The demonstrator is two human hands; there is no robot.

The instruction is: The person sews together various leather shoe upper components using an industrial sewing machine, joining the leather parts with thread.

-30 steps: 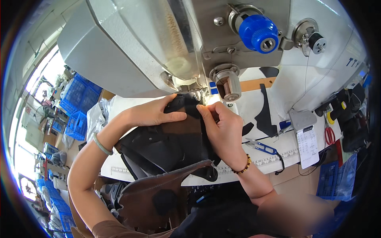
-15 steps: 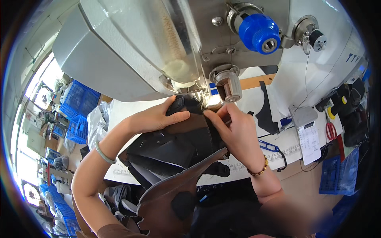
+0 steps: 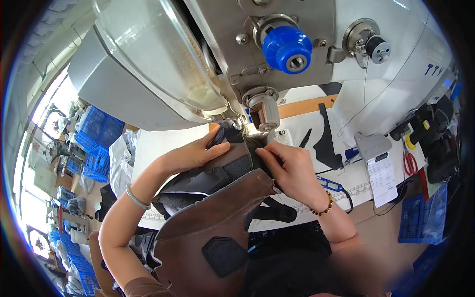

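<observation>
While the left hand lies over the upper part of the brown and black leather-like workpiece, thumb set apart from forefinger (gripping or only pressing: cannot tell), the right hand pinches its black edge between thumb and forefinger. Workpiece: at the stitching area of a large white sewing machine, brown flap hanging over the front edge of the white tabletop. Right of the hands: blue-handled thread snips; curved black cut piece; white printed slip; red-handled scissors. Far left: blue plastic crate.
</observation>
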